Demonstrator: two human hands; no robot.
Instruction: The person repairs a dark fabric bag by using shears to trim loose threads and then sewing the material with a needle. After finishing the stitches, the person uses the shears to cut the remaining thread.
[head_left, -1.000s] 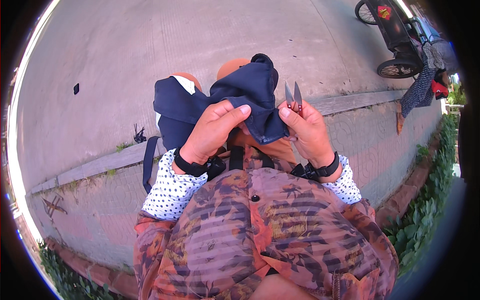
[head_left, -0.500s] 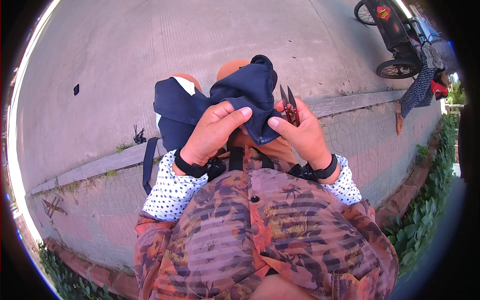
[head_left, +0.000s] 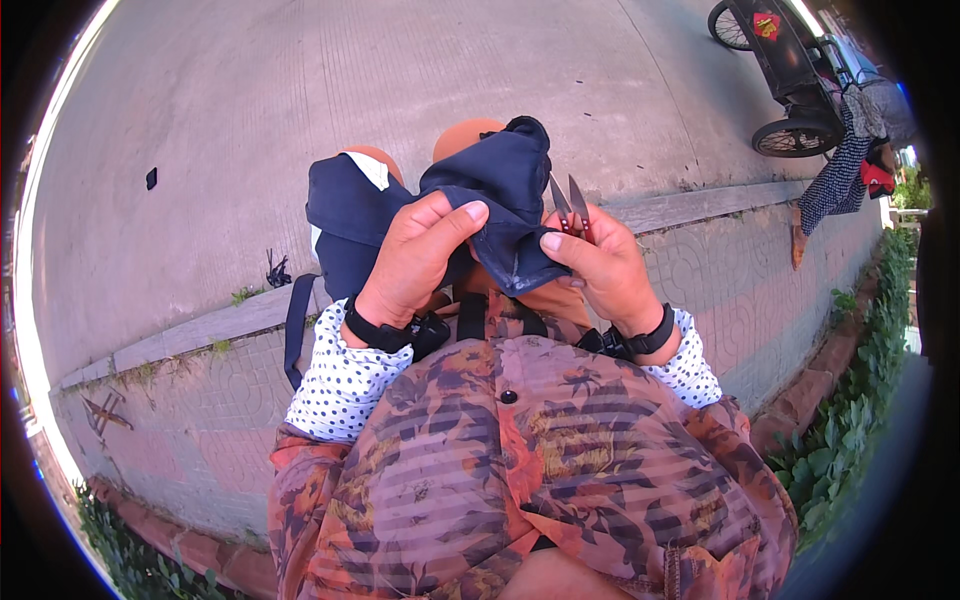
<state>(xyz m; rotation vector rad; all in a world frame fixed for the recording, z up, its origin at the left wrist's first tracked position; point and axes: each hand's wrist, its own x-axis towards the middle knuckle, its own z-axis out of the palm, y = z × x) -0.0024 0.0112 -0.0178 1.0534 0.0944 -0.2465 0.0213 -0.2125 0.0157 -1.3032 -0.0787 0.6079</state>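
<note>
A dark navy cloth piece [head_left: 350, 205], which looks like a garment or bag with a white patch, lies across my knees. My left hand [head_left: 415, 250] pinches its edge between thumb and fingers. My right hand [head_left: 605, 265] pinches the other end of the same edge, so a corner of the cloth stretches between the two. Thread snips [head_left: 567, 212] with red handles and dark pointed blades are tucked in my right hand, blades apart and pointing away from me. The right fingertips under the cloth are hidden.
A paved road [head_left: 400, 70] with a kerb [head_left: 180, 335] lies ahead. At far right a person in patterned trousers [head_left: 835, 175] sits by a black cart [head_left: 785, 60]. A green hedge [head_left: 850, 410] runs along the right. A small black object [head_left: 151, 179] lies on the road.
Both hands have shifted slightly, the left one a little to the left, spreading the cloth corner wider. The snips have tilted and moved slightly left and down.
</note>
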